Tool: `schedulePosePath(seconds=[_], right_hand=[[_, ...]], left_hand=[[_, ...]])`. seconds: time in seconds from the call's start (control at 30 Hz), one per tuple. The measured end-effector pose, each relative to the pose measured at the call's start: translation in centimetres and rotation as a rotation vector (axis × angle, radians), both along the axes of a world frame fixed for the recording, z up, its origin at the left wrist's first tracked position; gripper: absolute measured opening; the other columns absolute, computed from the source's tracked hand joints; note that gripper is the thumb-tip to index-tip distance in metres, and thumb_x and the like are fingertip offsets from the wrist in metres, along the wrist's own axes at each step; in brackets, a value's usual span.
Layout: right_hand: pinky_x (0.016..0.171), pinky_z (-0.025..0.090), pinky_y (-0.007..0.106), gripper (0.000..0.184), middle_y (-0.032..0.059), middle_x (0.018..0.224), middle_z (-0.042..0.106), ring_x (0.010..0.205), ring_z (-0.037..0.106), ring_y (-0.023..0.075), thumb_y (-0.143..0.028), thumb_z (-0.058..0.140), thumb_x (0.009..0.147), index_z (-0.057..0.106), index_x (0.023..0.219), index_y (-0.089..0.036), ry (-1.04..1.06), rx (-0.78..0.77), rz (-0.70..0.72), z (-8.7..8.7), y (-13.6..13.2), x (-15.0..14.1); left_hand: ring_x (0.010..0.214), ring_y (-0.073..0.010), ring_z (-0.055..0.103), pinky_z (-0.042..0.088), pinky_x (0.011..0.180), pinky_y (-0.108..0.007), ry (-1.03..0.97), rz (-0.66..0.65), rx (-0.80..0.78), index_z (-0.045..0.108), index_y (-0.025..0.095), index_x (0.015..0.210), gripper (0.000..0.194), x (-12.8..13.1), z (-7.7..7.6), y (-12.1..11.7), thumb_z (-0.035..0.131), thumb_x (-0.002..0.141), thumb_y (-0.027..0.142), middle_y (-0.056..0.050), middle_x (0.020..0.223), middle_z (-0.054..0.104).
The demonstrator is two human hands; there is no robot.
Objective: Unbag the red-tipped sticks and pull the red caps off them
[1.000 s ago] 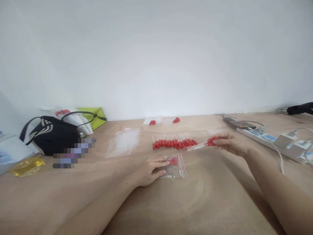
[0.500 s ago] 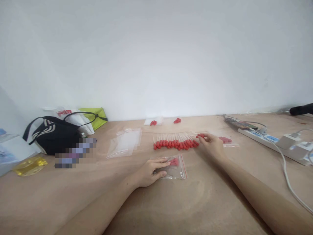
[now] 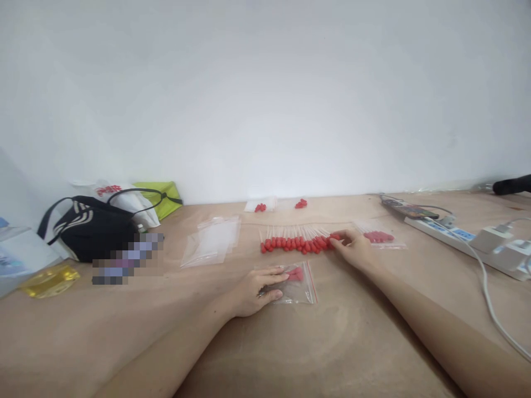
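A row of pale sticks with red heads (image 3: 290, 242) lies side by side on the table. At the row's right end my right hand (image 3: 354, 250) has thumb and fingers closed on a red-headed stick. My left hand (image 3: 255, 290) rests with stretched fingers on a clear zip bag (image 3: 307, 287) nearer to me, thumb apart. Red heads (image 3: 296, 273) show through this bag, partly under the fingertips. Just right of my right hand lies another zip bag (image 3: 394, 245) with several red-headed sticks inside.
Clear bags (image 3: 213, 240) lie stacked left of the row. Two small red groups (image 3: 260, 208) lie near the wall. A black bag (image 3: 97, 229) stands at left. On the right are a phone (image 3: 409, 209), a power strip (image 3: 460, 236) and a white cable (image 3: 483, 276).
My right hand has moved slightly down and left, bringing the red-headed stick to the row's right end. The bag beside it shows more fully. My left hand has stayed put.
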State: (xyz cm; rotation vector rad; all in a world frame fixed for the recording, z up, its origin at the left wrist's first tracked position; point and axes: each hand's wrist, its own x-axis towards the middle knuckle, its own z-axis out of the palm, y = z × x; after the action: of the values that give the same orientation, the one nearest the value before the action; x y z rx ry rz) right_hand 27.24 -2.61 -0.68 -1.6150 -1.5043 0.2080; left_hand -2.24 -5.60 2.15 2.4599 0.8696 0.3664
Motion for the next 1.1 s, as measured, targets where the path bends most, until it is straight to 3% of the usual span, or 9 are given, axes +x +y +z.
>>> schedulePosePath(seconds=[0.13, 0.47, 0.67, 0.87, 1.0, 1.07, 1.1], right_hand=[[0.063, 0.045, 0.029, 0.031, 0.0045, 0.077, 0.067, 0.067, 0.060, 0.0169, -0.041, 0.056, 0.066, 0.065, 0.083, -0.018, 0.126, -0.057, -0.023, -0.1, 0.2, 0.2], [0.062, 0.048, 0.028, 0.035, 0.0059, 0.079, 0.068, 0.071, 0.061, 0.0189, -0.046, 0.051, 0.070, 0.065, 0.082, -0.015, 0.382, -0.125, 0.111, -0.7, 1.0, 0.5], [0.058, 0.045, 0.027, 0.034, 0.0047, 0.072, 0.066, 0.061, 0.058, 0.0166, -0.045, 0.054, 0.067, 0.064, 0.079, -0.015, 0.347, -0.116, 0.043, -0.4, 0.8, 0.4], [0.054, 0.038, 0.026, 0.040, 0.0013, 0.052, 0.056, 0.056, 0.052, 0.0158, -0.048, 0.043, 0.073, 0.058, 0.057, -0.015, 0.277, -0.100, 0.001, 0.0, 0.5, 0.5], [0.053, 0.037, 0.025, 0.036, 0.0028, 0.059, 0.058, 0.058, 0.051, 0.0160, -0.047, 0.044, 0.073, 0.059, 0.067, -0.014, 0.257, -0.016, -0.077, 0.8, -0.5, -0.1], [0.053, 0.037, 0.025, 0.031, 0.0031, 0.062, 0.059, 0.059, 0.051, 0.0150, -0.043, 0.048, 0.072, 0.059, 0.069, -0.015, 0.209, 0.014, 0.028, 1.2, -1.4, -0.9], [0.053, 0.037, 0.024, 0.028, 0.0030, 0.062, 0.059, 0.059, 0.051, 0.0145, -0.041, 0.050, 0.072, 0.059, 0.066, -0.015, 0.167, -0.005, 0.148, 1.4, -1.9, -1.4]], left_hand=[[0.120, -0.0186, 0.038, 0.029, 0.101, -0.039, -0.012, 0.003, 0.001, 0.046, 0.029, 0.120, 0.039, -0.1, -0.1, 0.0, 0.048, 0.082, 0.031, -0.003, 0.131, 0.041], [0.120, -0.0189, 0.038, 0.029, 0.101, -0.039, -0.027, -0.001, -0.002, 0.046, 0.029, 0.120, 0.039, -0.2, -0.2, 0.0, 0.048, 0.082, 0.034, -0.003, 0.131, 0.042], [0.119, -0.0195, 0.039, 0.030, 0.100, -0.040, -0.030, 0.006, -0.006, 0.047, 0.029, 0.119, 0.038, -0.1, -0.2, 0.0, 0.049, 0.082, 0.033, -0.003, 0.130, 0.043], [0.119, -0.0184, 0.039, 0.031, 0.100, -0.038, -0.021, 0.006, 0.027, 0.042, 0.028, 0.124, 0.043, -0.2, -0.1, -0.2, 0.047, 0.082, 0.035, -0.003, 0.130, 0.044], [0.120, -0.0186, 0.038, 0.031, 0.100, -0.036, -0.014, 0.056, 0.046, 0.038, 0.027, 0.126, 0.047, -0.3, -0.2, -0.4, 0.047, 0.082, 0.037, -0.003, 0.132, 0.041], [0.121, -0.0192, 0.037, 0.031, 0.101, -0.037, -0.004, 0.066, 0.045, 0.039, 0.026, 0.126, 0.047, -0.3, -0.3, -0.3, 0.047, 0.081, 0.038, -0.003, 0.132, 0.041], [0.121, -0.0195, 0.037, 0.031, 0.100, -0.037, 0.001, 0.065, 0.042, 0.039, 0.026, 0.126, 0.047, -0.3, -0.4, -0.3, 0.047, 0.081, 0.039, -0.004, 0.132, 0.041]])
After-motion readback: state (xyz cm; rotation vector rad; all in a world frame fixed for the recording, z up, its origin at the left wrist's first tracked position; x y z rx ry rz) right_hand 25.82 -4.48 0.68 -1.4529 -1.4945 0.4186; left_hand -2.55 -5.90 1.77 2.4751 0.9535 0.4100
